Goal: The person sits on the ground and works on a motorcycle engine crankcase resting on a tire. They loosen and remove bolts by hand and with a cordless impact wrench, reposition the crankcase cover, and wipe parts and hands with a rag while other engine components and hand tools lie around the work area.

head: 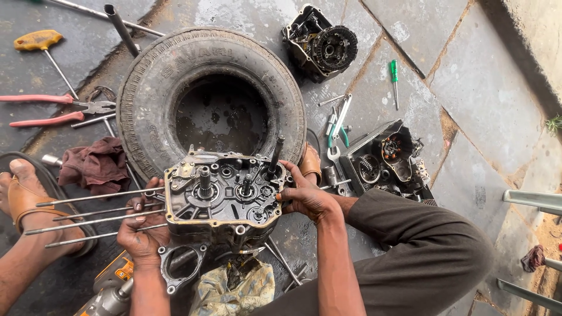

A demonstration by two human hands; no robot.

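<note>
You have a cast metal engine case point(225, 196), dull grey and oil-filmed, resting against the tyre point(211, 96), whose rubber is matt, cracked and dusty. Left of the tyre lie pliers point(58, 109) with glossy pink plastic grips and a matt maroon cloth rag point(96, 165). The stone floor point(480, 88) is rough.

The single view comes from a camera on the person's head, looking almost straight down at a stone-paved floor point(468, 88) from close above, near enough that the engine case point(225, 196) and the tyre point(211, 99) behind it fill the middle. The person's own forearms enter from the bottom edge, and a sandalled foot point(26, 199) lies at the left edge.
</note>
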